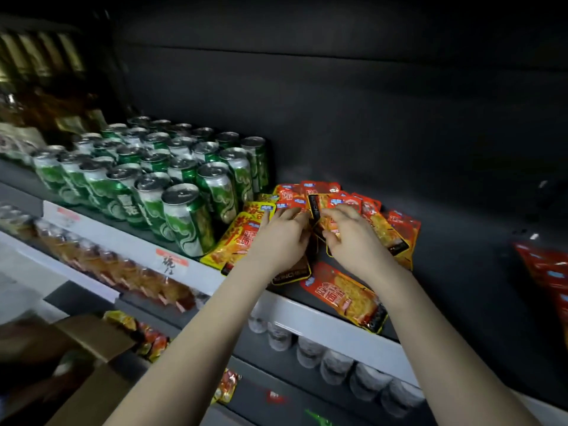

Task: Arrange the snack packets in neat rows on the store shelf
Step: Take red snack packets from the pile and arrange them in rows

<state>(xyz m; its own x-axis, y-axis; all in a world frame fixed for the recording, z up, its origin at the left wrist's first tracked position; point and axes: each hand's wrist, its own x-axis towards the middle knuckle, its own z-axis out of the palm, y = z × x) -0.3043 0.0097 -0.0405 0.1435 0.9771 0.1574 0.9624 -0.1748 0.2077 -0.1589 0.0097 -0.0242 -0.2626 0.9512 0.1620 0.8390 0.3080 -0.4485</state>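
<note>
Pinching one raised packet [315, 207], the right grip [353, 238] hovers over the snack packets [384, 229] heaped on the shelf [461, 272] beside green cans [184, 216]. The left grip [279, 238] touches the heap; its hold I cannot tell.

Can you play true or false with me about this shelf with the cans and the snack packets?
1. The green cans stand to the left of the snack packets. True.
2. The snack packets are already in neat rows. False: they lie in a messy, overlapping pile.
3. The left hand and the right hand are both on the pile. True.
4. The green cans lie on their sides. False: they stand upright, tops up.
5. A single packet lies apart from the pile, near the front edge of the shelf. True.
</note>
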